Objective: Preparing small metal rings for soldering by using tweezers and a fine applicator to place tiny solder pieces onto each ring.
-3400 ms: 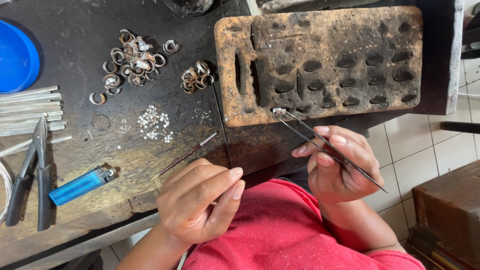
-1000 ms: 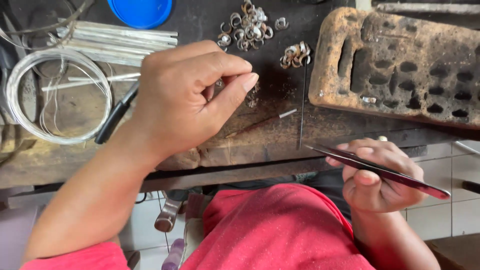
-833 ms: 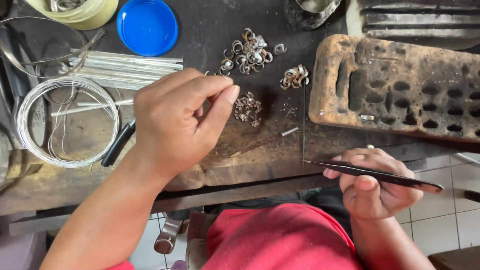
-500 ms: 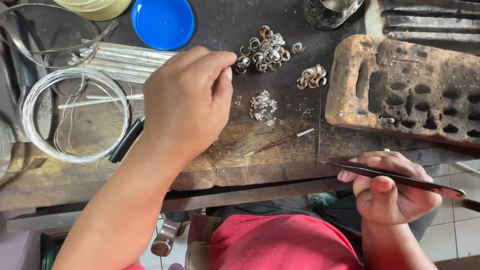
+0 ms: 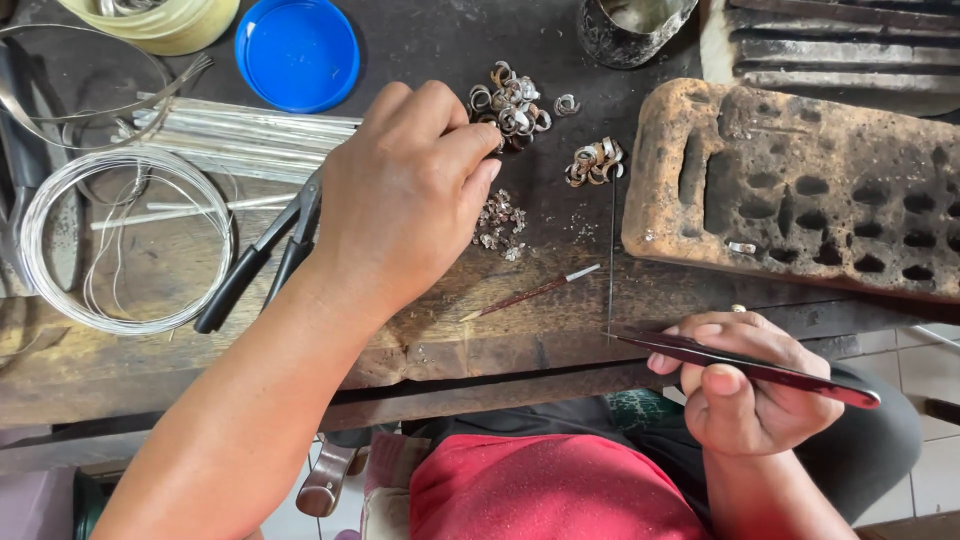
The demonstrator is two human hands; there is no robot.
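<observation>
Pinched in the right hand (image 5: 745, 395), at the lower right of the frame, is a pair of long dark red tweezers (image 5: 745, 362). The thumb and fingers press on it, and its thin tip points left, over the edge of the wooden workbench (image 5: 150, 350).

The left hand (image 5: 405, 195) is in the middle of the frame. It lies palm down, with its fingertips bent onto the bench. They touch the spot between a heap of small metal rings (image 5: 510, 100) above and a little pile of tiny silver bits (image 5: 497, 222) just below. I cannot tell if the fingertips hold anything.

The rings are small, round and grey, some shiny and some dark. A second, smaller bunch of rings (image 5: 594, 162) lies just to the right.

A round blue lid (image 5: 297, 52) sits at the top, left of the hand. A pale yellow tub (image 5: 160, 20) is at the top left corner. A dark metal cup (image 5: 632, 25) stands at the top middle.

A big brown block with many holes (image 5: 800, 190) fills the right side. A coil of silver wire (image 5: 120, 240) lies on the left. Black-handled pliers (image 5: 260, 255) lie next to the left wrist. A thin red stick (image 5: 530, 293) lies near the bench edge.
</observation>
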